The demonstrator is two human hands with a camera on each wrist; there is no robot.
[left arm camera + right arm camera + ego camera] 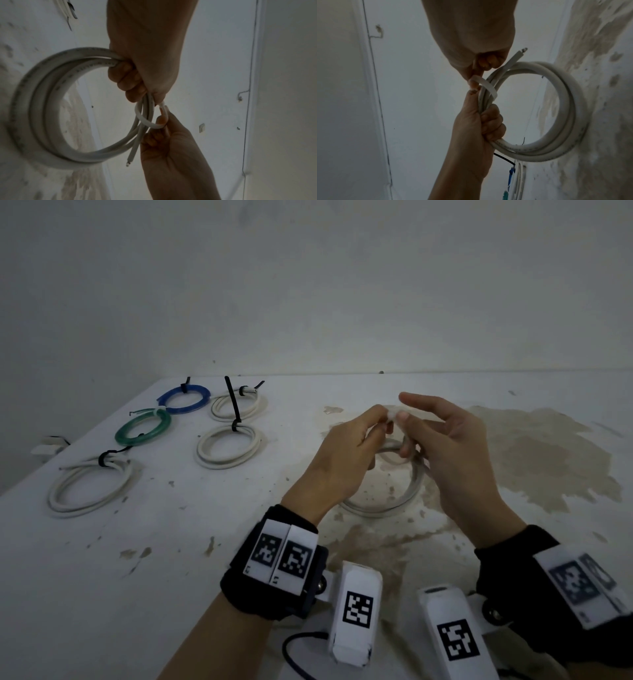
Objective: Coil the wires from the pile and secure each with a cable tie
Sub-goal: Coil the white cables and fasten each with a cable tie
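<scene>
The head view looks forward and down from above the table, with both wrists at the bottom edge of the frame and the wall filling the upper half. The left wrist view looks close along the left hand, which enters from the top of the frame, the table running down the left side. The right wrist view looks close along the right hand, also from the top, the table on the right. All three views share the white coil and both hands.
</scene>
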